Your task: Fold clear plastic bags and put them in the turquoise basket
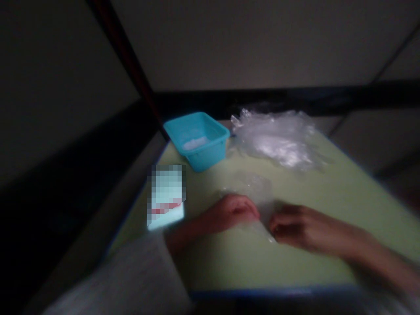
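A thin clear plastic bag (254, 186) lies low over the table, between and behind my two hands. My left hand (236, 209) is bent over it with the fingers closed on the film. Close by on the right, my right hand (292, 225) has its fingers curled into a pinch at the bag's edge. A small gap separates the two hands. Blur and dim light hide the exact fingertip contact and whether anything is inside the bag.
A turquoise plastic basket (210, 155) with something whitish in its bottom stands at the back left. Behind my right hand rests a heap of clear plastic bags (278, 138). A lit, pixelated screen (166, 218) lies at left on the yellow-green table (262, 271), which has a blue edge.
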`<state>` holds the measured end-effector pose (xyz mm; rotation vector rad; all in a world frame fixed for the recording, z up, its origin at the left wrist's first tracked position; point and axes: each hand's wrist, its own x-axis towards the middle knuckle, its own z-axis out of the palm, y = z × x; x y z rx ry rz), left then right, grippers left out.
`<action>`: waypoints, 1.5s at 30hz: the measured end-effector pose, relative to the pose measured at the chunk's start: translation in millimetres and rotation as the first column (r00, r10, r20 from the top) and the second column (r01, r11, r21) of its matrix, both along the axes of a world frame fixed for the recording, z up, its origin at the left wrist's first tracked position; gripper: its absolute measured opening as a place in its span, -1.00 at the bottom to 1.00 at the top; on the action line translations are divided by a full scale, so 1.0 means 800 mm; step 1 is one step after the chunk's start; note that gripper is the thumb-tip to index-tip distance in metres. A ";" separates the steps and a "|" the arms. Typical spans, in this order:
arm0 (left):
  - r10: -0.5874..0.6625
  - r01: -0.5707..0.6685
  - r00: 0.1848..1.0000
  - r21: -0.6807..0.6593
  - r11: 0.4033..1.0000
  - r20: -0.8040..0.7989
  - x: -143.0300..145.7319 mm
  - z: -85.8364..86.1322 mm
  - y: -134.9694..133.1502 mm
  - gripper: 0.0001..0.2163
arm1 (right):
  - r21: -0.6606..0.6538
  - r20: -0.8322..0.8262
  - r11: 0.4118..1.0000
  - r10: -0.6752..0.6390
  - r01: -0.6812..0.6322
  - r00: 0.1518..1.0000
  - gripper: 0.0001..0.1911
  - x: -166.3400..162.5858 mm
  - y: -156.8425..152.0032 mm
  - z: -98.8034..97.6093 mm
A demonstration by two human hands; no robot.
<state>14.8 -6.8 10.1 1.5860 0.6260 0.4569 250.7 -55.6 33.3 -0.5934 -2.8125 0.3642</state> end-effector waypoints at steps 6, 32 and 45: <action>0.005 -0.005 1.000 -0.009 1.000 0.006 0.000 0.001 -0.001 -0.84 | 0.039 0.039 0.999 0.022 -0.023 0.999 -0.77 -0.005 -0.002 0.002; 0.010 -0.006 0.999 -0.102 0.995 0.040 0.000 -0.009 0.000 -0.86 | -0.014 -0.098 1.000 -0.001 0.000 0.995 -0.84 0.005 -0.001 -0.006; 0.017 -0.014 0.998 -0.069 0.998 0.052 0.001 -0.004 0.000 -0.85 | 0.388 0.003 0.922 -0.019 0.016 1.000 -0.70 0.012 0.016 -0.005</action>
